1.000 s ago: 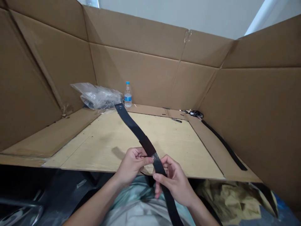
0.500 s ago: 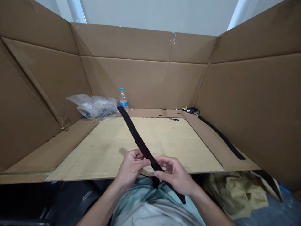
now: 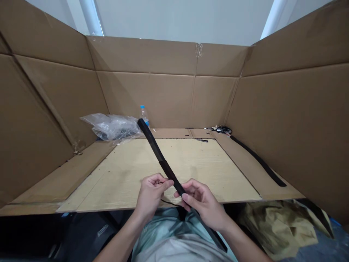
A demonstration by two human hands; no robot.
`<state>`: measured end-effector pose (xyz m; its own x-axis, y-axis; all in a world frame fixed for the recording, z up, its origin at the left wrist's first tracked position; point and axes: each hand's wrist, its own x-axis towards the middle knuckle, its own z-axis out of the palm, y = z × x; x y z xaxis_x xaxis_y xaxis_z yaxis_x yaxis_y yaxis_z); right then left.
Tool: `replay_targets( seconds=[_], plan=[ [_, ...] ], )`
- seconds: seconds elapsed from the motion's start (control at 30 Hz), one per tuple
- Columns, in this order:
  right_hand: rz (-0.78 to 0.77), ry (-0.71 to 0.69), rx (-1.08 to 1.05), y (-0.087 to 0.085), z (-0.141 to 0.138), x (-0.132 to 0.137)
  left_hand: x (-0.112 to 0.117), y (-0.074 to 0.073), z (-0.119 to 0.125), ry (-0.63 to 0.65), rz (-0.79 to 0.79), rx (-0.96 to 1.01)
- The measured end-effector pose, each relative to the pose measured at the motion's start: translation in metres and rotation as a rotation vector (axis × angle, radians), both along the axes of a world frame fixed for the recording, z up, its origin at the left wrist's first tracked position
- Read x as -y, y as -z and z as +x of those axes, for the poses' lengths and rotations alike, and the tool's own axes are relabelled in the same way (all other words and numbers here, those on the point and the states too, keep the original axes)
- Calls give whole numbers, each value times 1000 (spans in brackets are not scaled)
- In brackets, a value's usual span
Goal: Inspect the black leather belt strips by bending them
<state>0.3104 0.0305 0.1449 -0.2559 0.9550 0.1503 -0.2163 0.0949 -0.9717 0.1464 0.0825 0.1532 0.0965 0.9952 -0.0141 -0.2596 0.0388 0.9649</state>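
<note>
A long, slightly curved black strip (image 3: 152,142) slants across the view, its far end up toward the plastic bag and its near end over my lap. A darker band wraps it around the middle. My left hand (image 3: 154,193) pinches the strip just below that band, thumb on top. Lower down, my right hand (image 3: 200,202) grips the same strip between thumb and fingers. A thin black cord (image 3: 169,202) shows between my hands, below the strip; where its ends go I cannot tell.
A clear plastic bag (image 3: 114,127) and a water bottle (image 3: 143,111) stand at the back left. Another black strip (image 3: 256,156) lies along the right cardboard wall (image 3: 294,109), near tangled cables (image 3: 222,129). A small metal tool (image 3: 202,140) rests on the wooden board (image 3: 131,171). Brown paper (image 3: 275,225) lies below right.
The strip has turned about its length, and its near end has shifted right and down. My right hand's fingers have moved along it slightly. The camera view has tipped a little.
</note>
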Motion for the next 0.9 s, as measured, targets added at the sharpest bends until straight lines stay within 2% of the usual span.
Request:
replay_targets(
  seconds=[0.17, 0.33, 0.47, 0.6, 0.77, 0.9],
  plan=[
    [-38, 32, 24, 9, -8, -4, 5, -4, 4, 152, 38, 14],
    [-76, 123, 37, 12, -10, -3, 3, 2, 4, 79, -28, 20],
    [-27, 72, 31, 7, -7, -1, 1, 7, 5, 41, -34, 32],
    [75, 45, 42, 0, -1, 0, 1, 4, 4, -7, -31, 49],
    [65, 45, 116, 2, 2, -1, 5, -5, 0, 177, 9, 45],
    [24, 73, 233, 3, 3, -1, 5, -3, -1, 191, -16, -4]
  ],
)
